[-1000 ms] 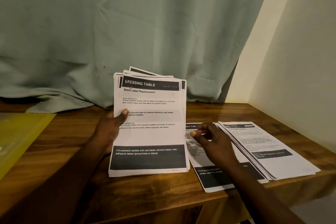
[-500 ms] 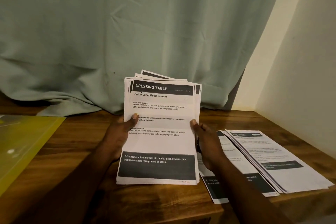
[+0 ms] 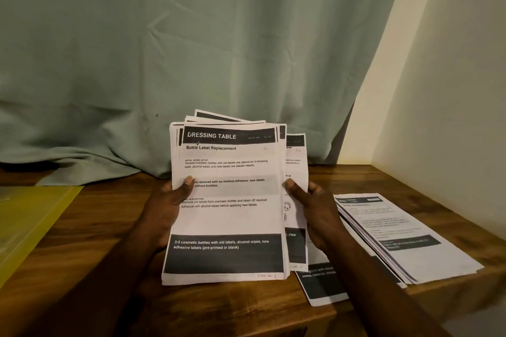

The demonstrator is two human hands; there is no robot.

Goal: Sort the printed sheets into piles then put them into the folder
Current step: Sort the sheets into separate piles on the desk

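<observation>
The stack of printed sheets (image 3: 227, 200) stands between the hands, its lower edge seemingly resting on the wooden table (image 3: 95, 268), slightly fanned at the top. It looks light, limp and slippery page on page, so I'd hold it by the side edges, midway up. The left hand (image 3: 167, 208) grips the left edge, thumb on the front page. The right hand (image 3: 315, 213) pinches a single sheet (image 3: 295, 161) sticking out on the right. To the right lie the near pile (image 3: 323, 284) and the right pile (image 3: 405, 235); the yellow folder (image 3: 32, 216) lies far left, well apart
</observation>
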